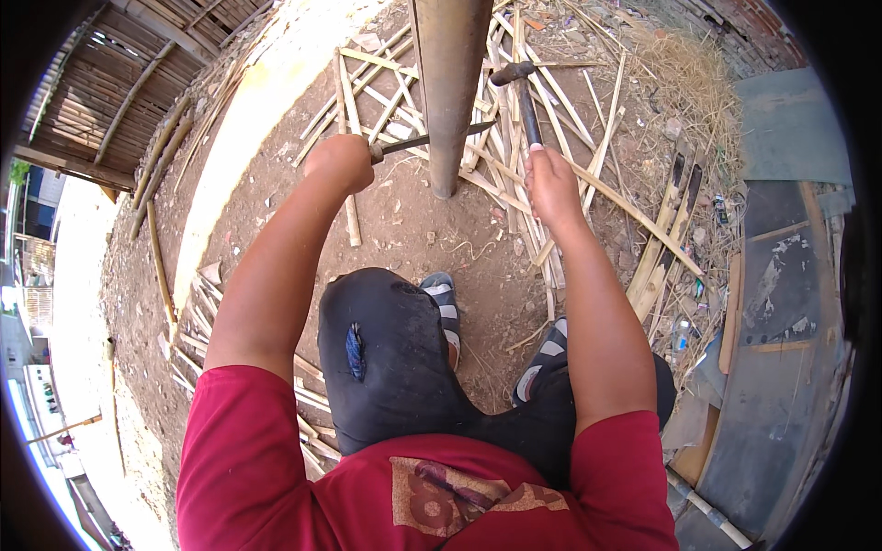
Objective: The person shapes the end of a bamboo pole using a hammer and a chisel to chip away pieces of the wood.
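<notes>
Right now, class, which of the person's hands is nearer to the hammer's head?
Right. The right hand grips the hammer by its handle, just below the head; the left hand holds a blade across the upright pole.

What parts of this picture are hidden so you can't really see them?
All in the head view:
- The top of the upright brown pole is cut off by the upper edge.
- The thin dark metal blade in the left hand runs behind the pole, which hides its middle.
- The lower handle of the dark hammer is hidden inside the right hand.
- The small litter at the right is too small to tell.
</notes>
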The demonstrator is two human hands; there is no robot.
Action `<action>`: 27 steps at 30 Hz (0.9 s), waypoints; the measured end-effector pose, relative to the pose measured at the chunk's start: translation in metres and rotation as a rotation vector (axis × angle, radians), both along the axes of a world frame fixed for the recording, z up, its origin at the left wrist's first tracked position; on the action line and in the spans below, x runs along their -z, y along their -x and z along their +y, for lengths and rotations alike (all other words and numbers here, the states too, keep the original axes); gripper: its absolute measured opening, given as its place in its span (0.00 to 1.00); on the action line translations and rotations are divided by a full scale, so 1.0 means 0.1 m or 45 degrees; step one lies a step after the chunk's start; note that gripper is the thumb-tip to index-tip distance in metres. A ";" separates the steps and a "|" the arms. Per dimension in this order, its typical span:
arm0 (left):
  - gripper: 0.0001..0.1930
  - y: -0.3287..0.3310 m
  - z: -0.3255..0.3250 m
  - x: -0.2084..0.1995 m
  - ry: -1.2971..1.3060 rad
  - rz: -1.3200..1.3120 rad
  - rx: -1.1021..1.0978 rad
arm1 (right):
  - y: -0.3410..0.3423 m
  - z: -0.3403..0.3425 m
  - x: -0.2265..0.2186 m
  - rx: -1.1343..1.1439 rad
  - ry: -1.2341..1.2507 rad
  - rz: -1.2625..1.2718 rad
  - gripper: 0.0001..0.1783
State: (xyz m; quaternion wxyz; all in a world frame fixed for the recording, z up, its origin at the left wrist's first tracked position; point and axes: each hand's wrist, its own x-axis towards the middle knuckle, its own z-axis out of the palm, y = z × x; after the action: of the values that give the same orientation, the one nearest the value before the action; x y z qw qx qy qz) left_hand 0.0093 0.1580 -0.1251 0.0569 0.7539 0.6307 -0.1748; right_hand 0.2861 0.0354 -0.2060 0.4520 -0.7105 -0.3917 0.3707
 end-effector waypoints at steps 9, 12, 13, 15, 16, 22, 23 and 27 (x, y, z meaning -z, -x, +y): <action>0.16 0.04 0.01 -0.03 0.039 0.015 -0.008 | -0.02 0.01 0.09 0.004 0.098 0.112 0.25; 0.15 0.04 0.03 -0.04 0.038 0.042 -0.019 | 0.00 0.07 -0.16 0.067 -0.118 0.166 0.25; 0.15 0.03 0.03 -0.03 0.042 0.044 -0.017 | 0.01 0.06 -0.11 0.041 -0.101 0.171 0.25; 0.16 0.04 0.07 -0.01 0.045 0.048 -0.011 | 0.06 0.02 0.15 -0.010 -0.073 0.180 0.25; 0.15 0.07 0.09 0.01 0.032 0.071 -0.004 | 0.13 0.03 0.23 -0.041 0.137 0.012 0.26; 0.14 0.11 0.11 0.04 0.032 0.086 -0.018 | 0.04 0.07 0.12 0.063 0.058 0.039 0.26; 0.14 0.12 0.12 0.06 0.035 0.085 -0.029 | 0.03 0.09 0.07 0.068 -0.018 0.072 0.26; 0.14 0.11 0.09 0.04 0.008 0.060 -0.067 | 0.16 0.00 0.03 0.052 -0.037 0.225 0.27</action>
State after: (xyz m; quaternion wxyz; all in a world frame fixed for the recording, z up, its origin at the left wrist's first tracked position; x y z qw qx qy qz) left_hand -0.0018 0.1671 -0.1296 0.0490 0.7325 0.6510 -0.1931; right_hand 0.2702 0.0349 -0.2093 0.5028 -0.6761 -0.3409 0.4169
